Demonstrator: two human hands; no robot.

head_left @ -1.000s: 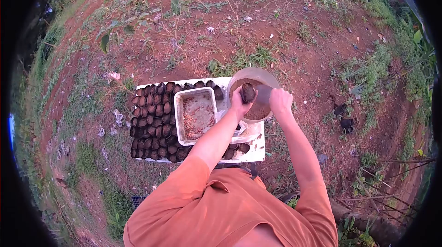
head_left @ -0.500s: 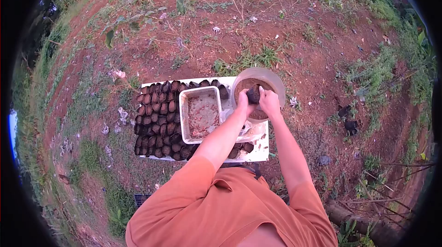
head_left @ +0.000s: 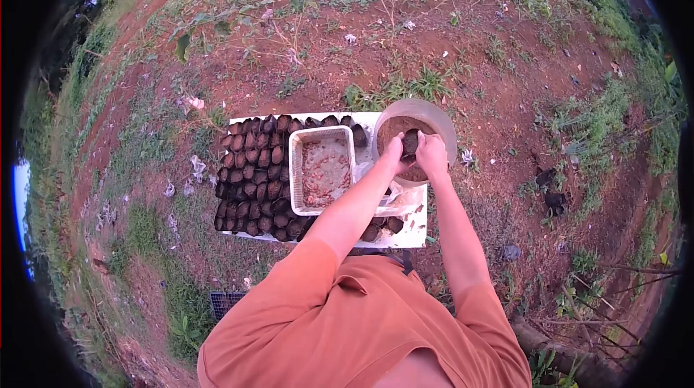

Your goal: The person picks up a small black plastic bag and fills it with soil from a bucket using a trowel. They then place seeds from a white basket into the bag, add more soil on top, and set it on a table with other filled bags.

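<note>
A small black seedling bag (head_left: 410, 142) with soil at its mouth is held between my two hands, over a translucent bucket (head_left: 450, 126) of brown soil. My left hand (head_left: 394, 153) grips the bag's left side, and my right hand (head_left: 432, 154) closes on its right side. Left of the bucket, a white plastic basket (head_left: 294, 171) holds small reddish pieces scattered on its bottom. Rows of soil-filled black bags (head_left: 253, 164) stand packed together on a white board (head_left: 412, 232). Clear plastic (head_left: 396, 203) lies partly under my left forearm.
Reddish ground (head_left: 499, 91) with weeds surrounds the board. A few black bags (head_left: 554, 198) lie on the ground to the right. Thin branches (head_left: 600, 316) and a log (head_left: 560, 355) are at lower right. A blue crate (head_left: 225, 304) sits at lower left.
Both hands keep hold of the seedling bag, which now shows its soil-filled mouth more toward me. The whole scene has shifted slightly right as the camera moved.
</note>
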